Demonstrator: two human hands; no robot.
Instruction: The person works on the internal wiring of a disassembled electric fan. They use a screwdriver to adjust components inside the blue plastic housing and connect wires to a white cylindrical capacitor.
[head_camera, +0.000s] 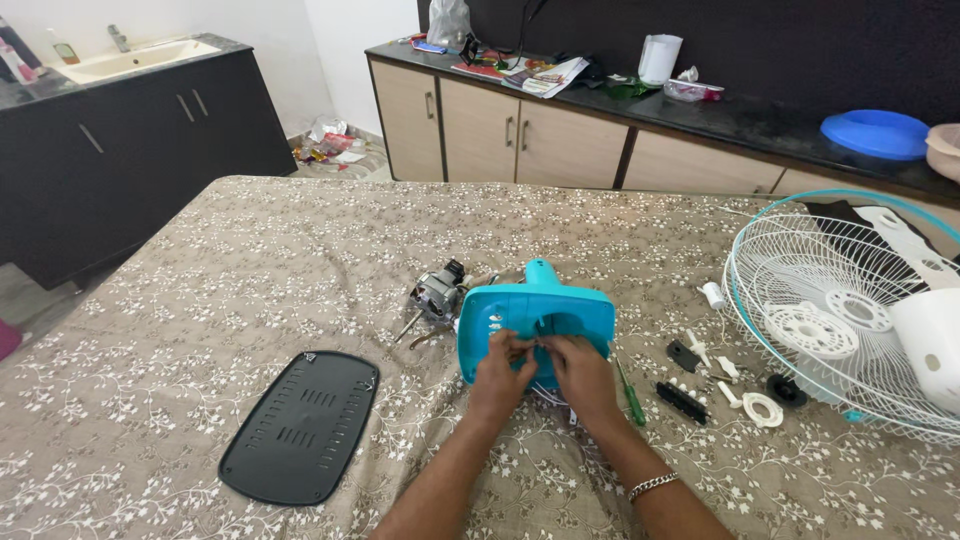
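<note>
The turquoise fan base (535, 315) is parked mid-counter (200, 300) on the flowery cloth, tipped up with its open underside facing the camera. Both grips are pinched shut on small bits inside the opening: left hand (500, 375) and right hand (583, 378) side by side, fingertips nearly touching; what's pinched is too small to make out. The motor (437, 295) is seen just left of the base, a green screwdriver (630, 392) just right, and a black cover plate (300, 425) well off to the left.
</note>
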